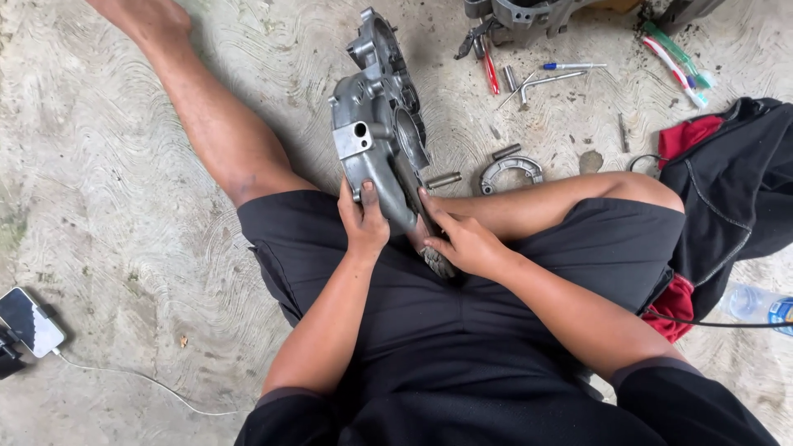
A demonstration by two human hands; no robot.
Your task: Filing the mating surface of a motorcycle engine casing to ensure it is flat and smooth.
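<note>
A person sits on a rough concrete floor (99,165), seen from above, wearing dark shorts, the left leg stretched out and the right leg folded in. Between the legs stands a large grey metal engine casing (378,124), set on edge and leaning slightly, its lower end resting against the lap.

The left hand (362,219) grips the casing's lower edge, fingers closed around the metal with the thumb on top. The right hand (462,239) lies against the other side, its fingers curled on a small ridged part at the casing's base; what that part is cannot be told.

On the floor just beyond the right knee lie a curved brake shoe (510,172) and a short metal pin (443,179). Further away are red-handled pliers (489,70), a blue-capped pen (572,65), toothbrushes (677,62) and another engine part (520,16). A phone (29,320) on a white cable lies at lower left; a water bottle (756,304) and dark and red cloth (727,173) sit at right.

As a judgement: the casing looks heavy and balanced on its narrow edge, so a loosened grip could let it tip onto a leg or the floor. Its sharp edges could also pinch the fingers.
</note>
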